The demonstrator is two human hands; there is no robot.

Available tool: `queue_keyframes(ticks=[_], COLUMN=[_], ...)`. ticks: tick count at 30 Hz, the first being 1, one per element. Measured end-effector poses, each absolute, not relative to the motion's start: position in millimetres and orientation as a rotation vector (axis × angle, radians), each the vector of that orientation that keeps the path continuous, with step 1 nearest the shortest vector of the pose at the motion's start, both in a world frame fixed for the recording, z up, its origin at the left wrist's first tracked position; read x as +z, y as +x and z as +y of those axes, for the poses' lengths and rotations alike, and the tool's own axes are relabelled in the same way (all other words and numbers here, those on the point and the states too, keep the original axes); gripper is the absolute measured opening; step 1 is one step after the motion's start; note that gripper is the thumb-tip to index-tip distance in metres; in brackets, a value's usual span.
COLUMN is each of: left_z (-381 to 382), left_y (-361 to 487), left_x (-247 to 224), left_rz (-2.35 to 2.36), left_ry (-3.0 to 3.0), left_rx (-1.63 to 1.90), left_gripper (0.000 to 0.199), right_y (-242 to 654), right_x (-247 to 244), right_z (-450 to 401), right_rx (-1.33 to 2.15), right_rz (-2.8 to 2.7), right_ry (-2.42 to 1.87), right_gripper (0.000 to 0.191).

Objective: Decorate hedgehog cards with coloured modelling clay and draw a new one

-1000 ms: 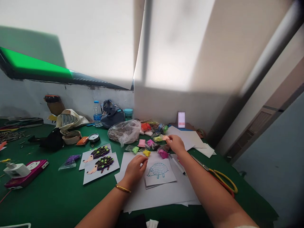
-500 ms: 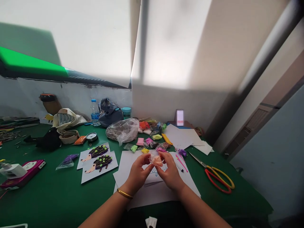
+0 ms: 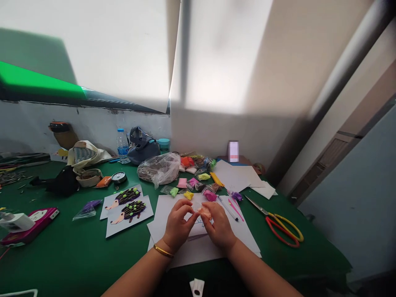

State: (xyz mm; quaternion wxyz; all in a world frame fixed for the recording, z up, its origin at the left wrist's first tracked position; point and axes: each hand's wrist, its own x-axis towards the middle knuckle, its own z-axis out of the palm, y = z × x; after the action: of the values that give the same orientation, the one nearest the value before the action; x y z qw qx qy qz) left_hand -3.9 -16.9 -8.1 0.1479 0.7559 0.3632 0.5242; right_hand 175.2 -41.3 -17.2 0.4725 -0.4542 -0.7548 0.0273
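Your left hand [image 3: 178,226] and right hand [image 3: 220,226] angle inward, backs up, fingers [image 3: 208,225] narrowed, pinching the peach packet [image 3: 206,212] between them, right above the drawing [image 3: 199,223]!

No legible text or numbers

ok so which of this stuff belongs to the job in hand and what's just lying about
Seems part of the job: peach packet being handled, blue drawing beneath it, white paper, coloured packets, hedgehog cards.

Probably just lying about: water bottle, dark blue bag, teal tub, round dial.
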Motion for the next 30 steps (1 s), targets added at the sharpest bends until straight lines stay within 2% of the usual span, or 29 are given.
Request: queue_keyframes(ticks=[2,6,18,30], left_z=[-16.4,-16.4,-15.4,-15.0], left_y=[-3.6,-1.6,0.8,1.6], left_x=[-8.7,-9.9,-9.7,-6.2], left_rz=[1.050,1.063,1.042,1.053], left_ry=[2.162,2.141,2.111,1.855], left_rx=[1.498,1.515,1.521,1.418], left_gripper=[0.015,0.007,0.007,0.025], right_y=[175.1,175.0,175.0,173.8], right_x=[-17.2,-17.2,-19.2,-14.7], right_z=[-42.0,-41.6,-41.0,-45.6], right_rx=[0.060,0.050,0.086,0.102], right_rz=[-1.866,-1.880,-1.882,-1.831], right_ry=[-1.103,-1.112,-1.127,-1.110], right_gripper=[0.028,0.025,0.023,0.018])
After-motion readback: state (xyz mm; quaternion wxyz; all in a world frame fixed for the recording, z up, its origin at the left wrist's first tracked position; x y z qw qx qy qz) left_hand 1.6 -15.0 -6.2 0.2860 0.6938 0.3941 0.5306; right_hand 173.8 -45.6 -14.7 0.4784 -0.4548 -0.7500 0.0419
